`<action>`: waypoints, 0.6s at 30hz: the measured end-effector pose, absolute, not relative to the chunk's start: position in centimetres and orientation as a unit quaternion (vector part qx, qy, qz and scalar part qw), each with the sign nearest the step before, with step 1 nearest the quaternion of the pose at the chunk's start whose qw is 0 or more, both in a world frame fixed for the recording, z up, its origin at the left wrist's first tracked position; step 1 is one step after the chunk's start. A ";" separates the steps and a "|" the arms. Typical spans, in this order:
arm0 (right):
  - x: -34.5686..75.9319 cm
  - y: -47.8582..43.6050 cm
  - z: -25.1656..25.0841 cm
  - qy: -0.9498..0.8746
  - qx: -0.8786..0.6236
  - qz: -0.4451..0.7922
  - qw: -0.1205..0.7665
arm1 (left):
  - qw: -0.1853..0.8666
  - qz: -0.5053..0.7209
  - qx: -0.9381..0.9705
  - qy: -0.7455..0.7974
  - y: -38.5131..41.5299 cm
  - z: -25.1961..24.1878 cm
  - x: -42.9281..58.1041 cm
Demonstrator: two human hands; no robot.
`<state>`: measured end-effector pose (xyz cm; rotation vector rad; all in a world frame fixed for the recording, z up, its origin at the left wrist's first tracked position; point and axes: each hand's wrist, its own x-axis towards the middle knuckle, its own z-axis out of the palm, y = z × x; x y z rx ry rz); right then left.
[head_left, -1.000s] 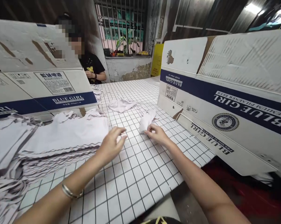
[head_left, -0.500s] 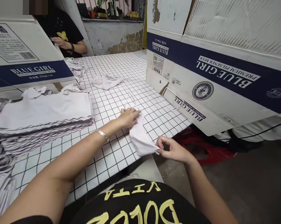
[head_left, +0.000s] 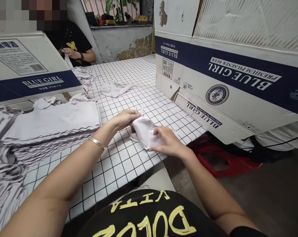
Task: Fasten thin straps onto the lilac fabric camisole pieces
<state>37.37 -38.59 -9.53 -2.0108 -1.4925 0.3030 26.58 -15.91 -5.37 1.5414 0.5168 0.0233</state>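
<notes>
Between my hands is a small pale lilac-white garment with thin straps [head_left: 144, 131], partly folded and lifted off the checked tabletop. At its far left end, my left hand [head_left: 126, 118] pinches the cloth near the straps, thumb and fingertips together. My right hand [head_left: 167, 141] grips the near right part, thumb below and fingers curled over the fabric. Part of the garment's underside shows in shadow at the left. Another pale garment [head_left: 116, 89] lies crumpled farther back on the table. To the left is a stack of similar pale garments [head_left: 57, 120] with wavy edges.
The checked table [head_left: 109, 169] has its near edge before my body. A large carton [head_left: 213, 75] stands along the right side, another carton [head_left: 37, 70] at the left. Behind it a co-worker's hand [head_left: 71, 53] holds cloth. A red stool [head_left: 213, 158] is below the table, right.
My right hand has moved up and left from the table edge, bringing the garment's near end with it. My left hand has gone from lying on the cloth to pinching it.
</notes>
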 end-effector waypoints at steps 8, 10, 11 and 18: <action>38.1 -37.3 -12.2 -0.451 -0.790 0.122 0.397 | 0.331 0.188 0.872 0.309 -17.2 -6.0 27.5; 38.6 -37.2 -12.0 -0.417 -0.795 0.134 0.419 | 0.298 0.128 0.925 0.196 -19.4 -7.5 26.7; 38.8 -37.1 -11.9 -0.407 -0.791 0.146 0.432 | 0.280 0.097 0.942 0.158 -20.4 -8.3 26.4; 39.8 -36.2 -10.0 -0.397 -0.791 0.069 0.461 | 0.260 0.137 0.941 0.166 -21.5 -6.3 29.0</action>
